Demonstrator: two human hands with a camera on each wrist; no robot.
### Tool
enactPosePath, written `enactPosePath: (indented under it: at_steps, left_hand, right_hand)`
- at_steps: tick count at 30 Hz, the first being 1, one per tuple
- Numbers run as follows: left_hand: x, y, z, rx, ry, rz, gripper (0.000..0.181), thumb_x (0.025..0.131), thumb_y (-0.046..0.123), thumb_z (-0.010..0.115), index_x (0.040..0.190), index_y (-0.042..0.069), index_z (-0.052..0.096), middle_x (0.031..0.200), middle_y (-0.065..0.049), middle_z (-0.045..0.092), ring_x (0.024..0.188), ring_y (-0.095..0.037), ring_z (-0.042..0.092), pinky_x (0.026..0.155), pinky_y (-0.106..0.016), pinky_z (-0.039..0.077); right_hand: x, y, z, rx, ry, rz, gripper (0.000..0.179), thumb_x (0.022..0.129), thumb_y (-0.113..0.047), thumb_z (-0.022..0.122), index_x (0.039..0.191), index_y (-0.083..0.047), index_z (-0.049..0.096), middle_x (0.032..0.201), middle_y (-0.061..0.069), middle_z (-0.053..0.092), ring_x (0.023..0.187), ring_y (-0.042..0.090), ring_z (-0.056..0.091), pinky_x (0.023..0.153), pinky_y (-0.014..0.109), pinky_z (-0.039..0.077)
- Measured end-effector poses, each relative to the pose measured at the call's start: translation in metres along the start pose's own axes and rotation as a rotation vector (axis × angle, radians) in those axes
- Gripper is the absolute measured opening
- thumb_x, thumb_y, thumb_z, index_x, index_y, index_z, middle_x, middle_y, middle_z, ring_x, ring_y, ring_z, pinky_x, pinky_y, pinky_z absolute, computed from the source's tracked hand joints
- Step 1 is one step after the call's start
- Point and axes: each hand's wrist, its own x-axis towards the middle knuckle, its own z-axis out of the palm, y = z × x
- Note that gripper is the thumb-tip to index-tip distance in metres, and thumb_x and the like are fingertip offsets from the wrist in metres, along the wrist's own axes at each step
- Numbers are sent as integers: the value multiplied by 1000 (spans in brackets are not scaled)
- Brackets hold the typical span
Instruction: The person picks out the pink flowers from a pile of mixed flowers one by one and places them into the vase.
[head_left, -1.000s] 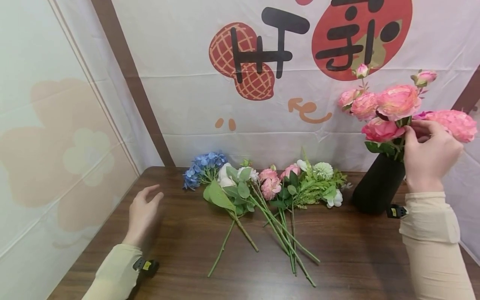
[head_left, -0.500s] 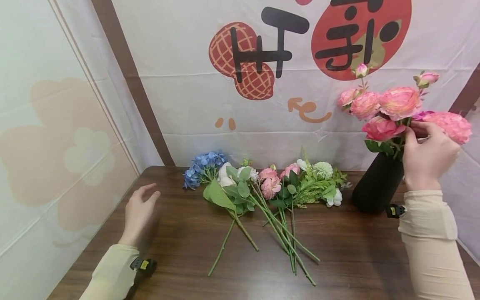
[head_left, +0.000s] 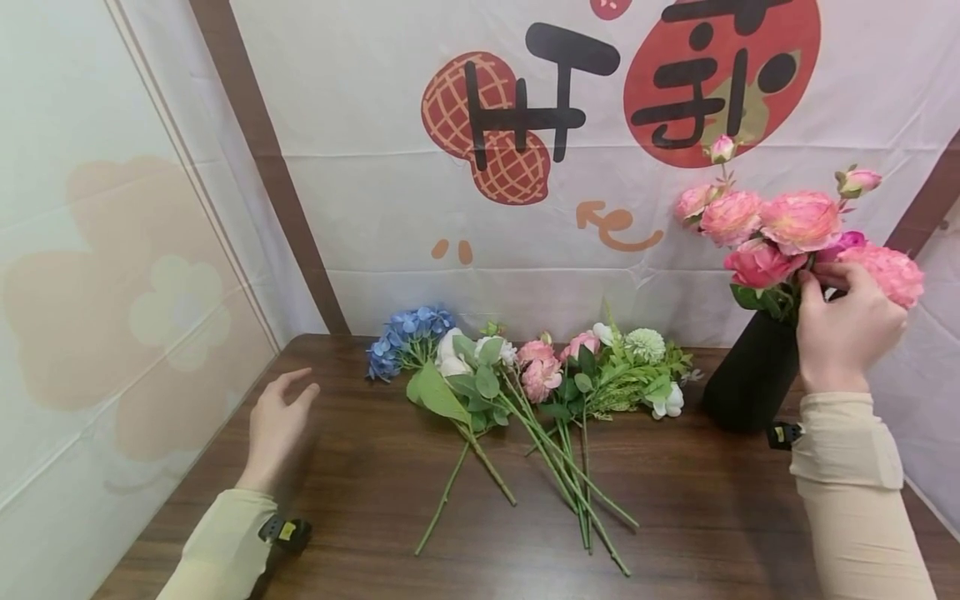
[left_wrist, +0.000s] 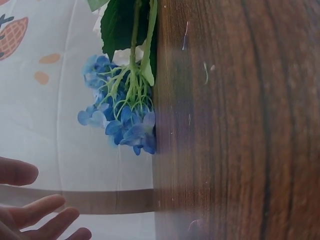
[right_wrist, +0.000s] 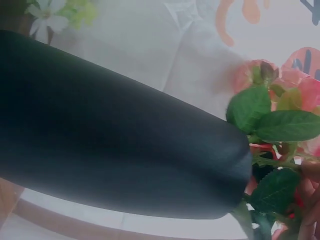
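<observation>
My right hand (head_left: pixel 849 332) is at the mouth of a black vase (head_left: pixel 752 377), its thumb and fingers pinching a flower stem there. In the vase stand several pink peony-like flowers (head_left: pixel 799 221), a magenta bloom (head_left: pixel 843 244) partly behind them. The right wrist view shows the vase (right_wrist: pixel 120 135) from the side, with green leaves (right_wrist: pixel 287 125) at its mouth and fingertips (right_wrist: pixel 312 210) at the edge. On the left, my left hand (head_left: pixel 279 432) is held over the table with relaxed, apart fingers and holds nothing. Nearest to it lies a blue hydrangea (head_left: pixel 408 335).
Along the back of the brown wooden table (head_left: pixel 360 483) lie pink blooms (head_left: pixel 542 371), white flowers (head_left: pixel 452 354), a pale green pompom flower (head_left: pixel 645 344) and leafy greenery (head_left: pixel 626 392). Their crossed green stems (head_left: pixel 573 479) point forward. A printed cloth (head_left: pixel 375 208) hangs behind.
My right hand has moved slightly left and down, and the large pink bloom at the far right has shifted left with it. The left hand has drawn back slightly, then stayed nearly still.
</observation>
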Motion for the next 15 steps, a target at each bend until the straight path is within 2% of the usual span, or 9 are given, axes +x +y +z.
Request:
enactPosePath:
  at_steps: [5, 15]
  left_hand:
    - [0, 0, -1, 0, 4, -1, 47, 98, 32, 47, 136, 6, 49, 143, -24, 41, 132, -47, 34, 104, -59, 29]
    - [0, -1, -1, -13, 12, 11, 46, 97, 32, 46, 136, 6, 49, 141, -25, 42, 132, -47, 34, 105, -59, 28]
  right_hand:
    - [-6, 2, 2, 5, -6, 16, 36, 88, -38, 63, 101, -6, 72, 100, 14, 72, 95, 36, 62, 86, 50, 35]
    - [-16, 5, 7, 26, 34, -22, 39, 89, -39, 61, 99, -3, 73, 96, 14, 73, 92, 36, 62, 78, 48, 35]
